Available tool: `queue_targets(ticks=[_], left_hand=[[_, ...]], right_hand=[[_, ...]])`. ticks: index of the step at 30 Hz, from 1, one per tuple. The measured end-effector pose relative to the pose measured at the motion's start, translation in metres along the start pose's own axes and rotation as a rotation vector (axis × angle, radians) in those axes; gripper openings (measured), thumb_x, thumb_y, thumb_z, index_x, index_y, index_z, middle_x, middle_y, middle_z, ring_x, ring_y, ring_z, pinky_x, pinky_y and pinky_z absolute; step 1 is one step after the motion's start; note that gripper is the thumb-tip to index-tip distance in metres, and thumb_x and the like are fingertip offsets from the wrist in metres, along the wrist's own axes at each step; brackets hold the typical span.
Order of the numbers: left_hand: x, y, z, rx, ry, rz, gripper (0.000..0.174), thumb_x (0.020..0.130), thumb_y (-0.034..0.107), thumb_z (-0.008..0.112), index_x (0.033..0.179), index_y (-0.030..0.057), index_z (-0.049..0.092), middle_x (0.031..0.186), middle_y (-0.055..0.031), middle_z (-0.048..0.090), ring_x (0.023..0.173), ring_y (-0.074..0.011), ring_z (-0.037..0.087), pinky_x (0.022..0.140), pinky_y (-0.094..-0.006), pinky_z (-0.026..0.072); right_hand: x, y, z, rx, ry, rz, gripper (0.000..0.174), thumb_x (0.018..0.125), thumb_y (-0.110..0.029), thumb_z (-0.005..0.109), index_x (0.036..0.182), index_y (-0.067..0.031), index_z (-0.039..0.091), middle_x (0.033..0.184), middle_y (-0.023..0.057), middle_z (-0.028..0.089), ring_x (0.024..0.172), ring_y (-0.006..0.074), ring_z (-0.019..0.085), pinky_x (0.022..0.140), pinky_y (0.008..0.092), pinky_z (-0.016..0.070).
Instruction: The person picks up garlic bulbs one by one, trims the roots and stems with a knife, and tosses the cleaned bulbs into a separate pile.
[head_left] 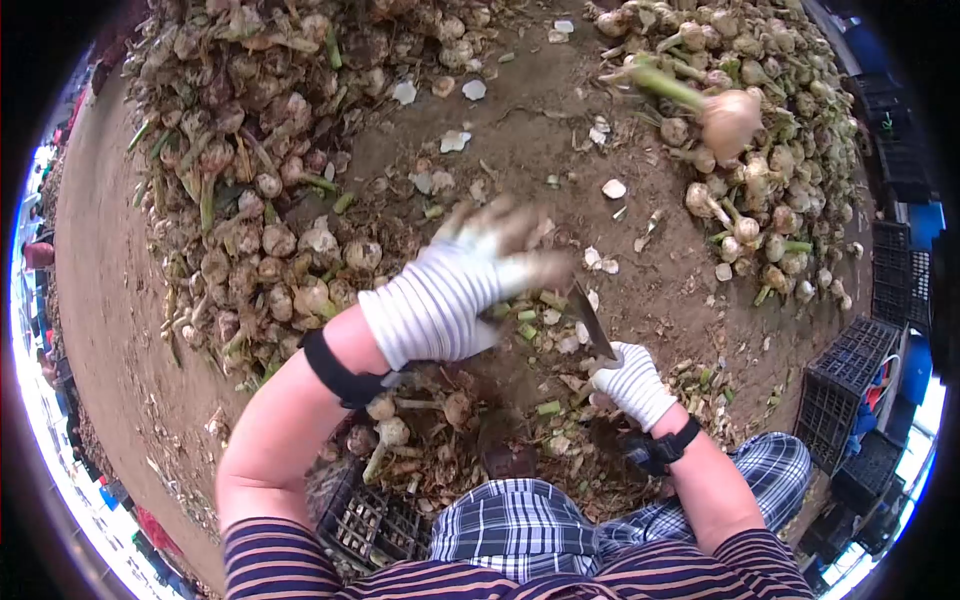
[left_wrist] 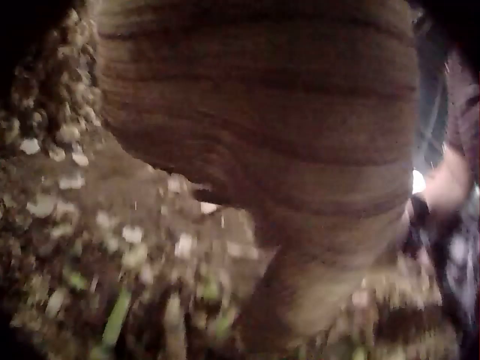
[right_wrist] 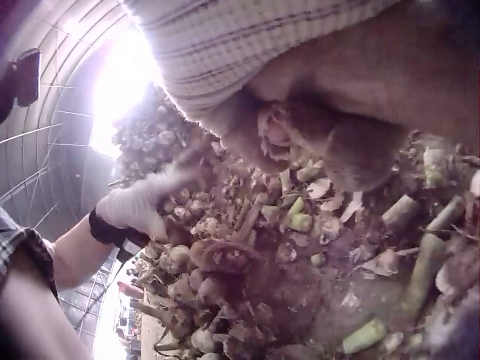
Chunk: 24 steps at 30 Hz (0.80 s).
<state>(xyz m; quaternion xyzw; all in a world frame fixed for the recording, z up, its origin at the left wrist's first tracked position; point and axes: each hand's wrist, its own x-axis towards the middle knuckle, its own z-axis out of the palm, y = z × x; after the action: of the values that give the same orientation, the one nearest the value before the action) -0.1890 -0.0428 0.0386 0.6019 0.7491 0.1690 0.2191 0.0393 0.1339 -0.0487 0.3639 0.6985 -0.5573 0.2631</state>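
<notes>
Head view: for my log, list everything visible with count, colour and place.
Heaps of round garlic bulbs: two, whitish, upper left and upper right
Blurred bulb with green stalk: one, tan, upper right
Metal knife: one, grey, right of centre
Slatted plastic crates: several, black, right and lower left
Cut stalk pieces: many, green, centre
Flaky scraps: many, white, upper centre
Dirt ground: one, brown, beneath
Plaid trousers: one, bluish, bottom
Left hand, gloved: one, white, centre
Right hand, gloved: one, white, holding knife
</notes>
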Motion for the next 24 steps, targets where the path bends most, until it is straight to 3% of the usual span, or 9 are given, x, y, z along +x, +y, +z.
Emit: queue_targets(ticks=[2,7,9,10,12,14,16,20,24], left_hand=[[-0.018,-0.027,0.050,0.395,-0.428,0.136,0.070,0.060,0.024,0.077,0.126,0.0244,0.051,0.148,-0.0147,0.028,0.137,-0.0315,0.028,0.111,-0.0596,0.0138],[-0.032,-0.049,0.075,0.604,-0.563,0.294,0.066,0.065,0.039,0.076,0.123,0.0186,0.053,0.143,-0.0109,0.039,0.137,-0.0286,0.027,0.115,-0.0541,0.0095],[-0.032,-0.037,0.070,0.341,-0.294,-0.224,0.051,0.069,0.037,0.074,0.108,0.0072,0.058,0.130,-0.0144,0.050,0.128,-0.0256,0.041,0.110,-0.0543,0.0221],[-0.040,-0.036,0.078,0.346,-0.291,-0.219,0.051,0.069,0.037,0.074,0.108,0.0072,0.058,0.130,-0.0144,0.050,0.128,-0.0256,0.041,0.110,-0.0543,0.0221],[-0.061,-0.032,0.098,-1.235,0.277,-0.562,0.061,0.065,0.038,0.080,0.108,0.0047,0.053,0.113,-0.0137,0.055,0.111,-0.0223,0.052,0.100,-0.0442,0.0391],[-0.058,-0.016,0.108,-1.552,0.350,-0.545,0.064,0.080,0.020,0.069,0.132,0.0126,0.032,0.118,-0.0041,0.056,0.105,-0.0221,0.057,0.105,-0.0471,0.0364],[-0.072,-0.021,0.119,-1.141,0.235,-0.443,0.070,0.081,0.010,0.068,0.137,0.0128,0.027,0.120,-0.0040,0.056,0.106,-0.0215,0.057,0.104,-0.0445,0.0394],[-0.072,0.018,0.100,-1.540,0.358,-0.468,0.085,0.076,0.005,0.072,0.142,0.0133,0.019,0.124,-0.0071,0.054,0.111,-0.0205,0.055,0.102,-0.0397,0.0420],[-0.054,0.053,0.087,-1.366,0.532,-0.647,0.050,0.094,0.046,0.047,0.127,0.0084,0.044,0.113,-0.0115,0.058,0.099,-0.0220,0.059,0.088,-0.0381,0.0509]], right_hand=[[-0.006,-0.004,-0.008,-0.080,0.029,0.043,0.007,0.074,-0.009,0.052,0.071,-0.0026,0.054,0.055,0.0073,0.055,0.051,0.0153,0.052,0.051,0.0308,0.0436],[-0.002,0.006,-0.003,-0.234,0.110,-0.099,0.010,0.070,-0.013,0.055,0.073,-0.0036,0.056,0.059,0.0115,0.057,0.053,0.0268,0.054,0.056,0.0355,0.0453],[-0.004,-0.008,-0.005,-0.249,0.122,-0.159,0.010,0.069,-0.014,0.056,0.072,-0.0043,0.056,0.059,0.0127,0.058,0.055,0.0287,0.055,0.057,0.0356,0.0460],[-0.005,-0.016,-0.006,-0.267,0.129,-0.220,0.010,0.068,-0.014,0.057,0.072,-0.0049,0.057,0.060,0.0139,0.058,0.056,0.0307,0.056,0.058,0.0357,0.0467],[-0.013,-0.040,-0.008,-0.439,0.193,-0.354,0.010,0.068,-0.016,0.058,0.070,-0.0066,0.057,0.061,0.0145,0.059,0.057,0.0330,0.058,0.056,0.0383,0.0478],[-0.023,-0.061,-0.006,-0.553,0.186,-0.486,0.010,0.069,-0.018,0.057,0.069,-0.0078,0.058,0.060,0.0147,0.058,0.056,0.0331,0.059,0.052,0.0410,0.0480],[-0.027,-0.073,0.000,-0.669,0.201,-0.601,0.011,0.070,-0.020,0.056,0.071,-0.0087,0.058,0.059,0.0146,0.057,0.053,0.0338,0.058,0.049,0.0425,0.0468],[-0.030,-0.087,0.016,-0.782,0.124,-0.692,0.012,0.070,-0.021,0.058,0.070,-0.0092,0.058,0.060,0.0140,0.057,0.056,0.0338,0.059,0.050,0.0422,0.0468],[-0.031,-0.089,0.024,-0.772,0.081,-0.711,0.012,0.068,-0.020,0.059,0.071,-0.0091,0.058,0.063,0.0141,0.058,0.059,0.0333,0.059,0.051,0.0425,0.0464]])
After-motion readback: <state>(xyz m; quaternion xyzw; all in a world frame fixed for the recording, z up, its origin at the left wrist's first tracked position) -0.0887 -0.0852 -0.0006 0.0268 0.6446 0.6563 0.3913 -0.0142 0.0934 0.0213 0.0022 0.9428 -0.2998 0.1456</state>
